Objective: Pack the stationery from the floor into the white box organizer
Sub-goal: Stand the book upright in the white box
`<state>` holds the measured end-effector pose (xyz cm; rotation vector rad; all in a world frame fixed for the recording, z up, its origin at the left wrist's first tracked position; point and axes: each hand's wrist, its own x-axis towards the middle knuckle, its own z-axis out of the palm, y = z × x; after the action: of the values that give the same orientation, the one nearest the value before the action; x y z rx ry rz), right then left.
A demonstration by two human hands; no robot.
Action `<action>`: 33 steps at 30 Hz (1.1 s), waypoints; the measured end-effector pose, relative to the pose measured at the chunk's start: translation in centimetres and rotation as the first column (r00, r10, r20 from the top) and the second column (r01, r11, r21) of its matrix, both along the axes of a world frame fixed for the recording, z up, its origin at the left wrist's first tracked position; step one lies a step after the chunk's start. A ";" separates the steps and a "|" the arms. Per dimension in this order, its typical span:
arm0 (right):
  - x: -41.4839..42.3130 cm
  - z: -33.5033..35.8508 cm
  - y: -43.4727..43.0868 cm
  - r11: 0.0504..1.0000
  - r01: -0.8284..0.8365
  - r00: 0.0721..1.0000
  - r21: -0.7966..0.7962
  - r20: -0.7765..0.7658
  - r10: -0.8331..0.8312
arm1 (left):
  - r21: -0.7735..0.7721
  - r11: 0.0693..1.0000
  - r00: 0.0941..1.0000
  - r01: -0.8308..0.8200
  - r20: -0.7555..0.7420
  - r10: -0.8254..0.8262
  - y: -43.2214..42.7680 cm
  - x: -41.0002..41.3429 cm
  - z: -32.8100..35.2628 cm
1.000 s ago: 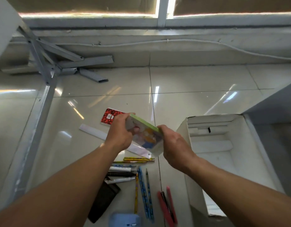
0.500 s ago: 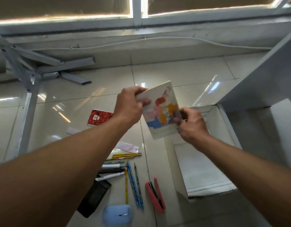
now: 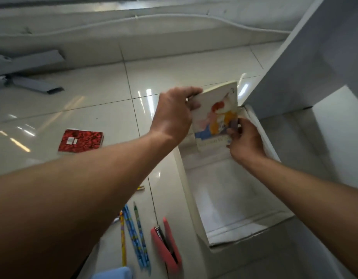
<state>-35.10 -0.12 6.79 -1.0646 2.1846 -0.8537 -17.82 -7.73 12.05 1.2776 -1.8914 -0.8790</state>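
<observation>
Both hands hold an illustrated notebook (image 3: 216, 115) upright over the far end of the white box organizer (image 3: 189, 190). My left hand (image 3: 174, 115) grips its top left edge. My right hand (image 3: 244, 139) pinches its lower right corner. The cover faces me, with a colourful drawing on it. On the floor lie a red patterned notebook (image 3: 80, 140), several pencils and pens (image 3: 134, 232) and a pink stapler (image 3: 168, 246). My left forearm hides more of the stationery.
A light blue object (image 3: 113, 273) shows at the bottom edge. A tall white panel (image 3: 315, 57) rises just right of the organizer. Grey metal legs (image 3: 31, 77) lie at the far left. A cable (image 3: 174, 16) runs along the wall.
Both hands carried the illustrated notebook to the right and over the organizer's far end, keeping it upright. The view shifted right, so the floor items now sit further left.
</observation>
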 end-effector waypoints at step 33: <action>-0.6 -6.5 -1.6 0.873 -0.446 0.893 0.195 0.169 0.418 | 0.227 0.872 0.580 0.433 0.671 -0.463 -4.5 1.5 0.7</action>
<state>-35.69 -1.76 0.27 -1.2791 1.7854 -0.4365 -16.34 -12.19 12.79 1.2799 -2.9404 -0.6979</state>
